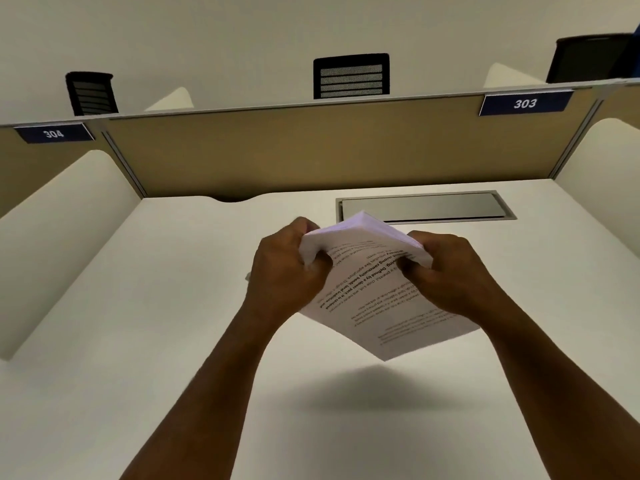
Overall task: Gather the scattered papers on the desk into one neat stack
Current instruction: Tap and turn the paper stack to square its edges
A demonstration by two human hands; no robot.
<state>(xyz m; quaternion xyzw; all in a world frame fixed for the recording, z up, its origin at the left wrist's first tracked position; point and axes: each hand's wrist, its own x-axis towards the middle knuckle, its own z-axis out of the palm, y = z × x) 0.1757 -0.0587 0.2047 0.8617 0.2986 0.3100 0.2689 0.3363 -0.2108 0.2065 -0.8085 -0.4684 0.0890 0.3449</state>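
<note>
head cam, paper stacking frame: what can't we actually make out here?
- Stack of papers: sheet count unreadable; small print blurred, upside down.
- Left hand and right hand: fingertips hidden behind the stack in the head view.
- Desk under the raised stack: covered by papers and shadow.
- Near desk edge: cut off by the frame bottom.

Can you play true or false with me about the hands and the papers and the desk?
1. Both hands hold the paper stack. True: the left hand and the right hand each grip a side.
2. The stack lies flat on the desk. False: it is lifted, with its shadow below.
3. The sign on the right says 303. True.
4. The top sheet is blank. False: it has printed text.
5. The grey hatch in the desk stands open. False: it is closed flat.
</note>
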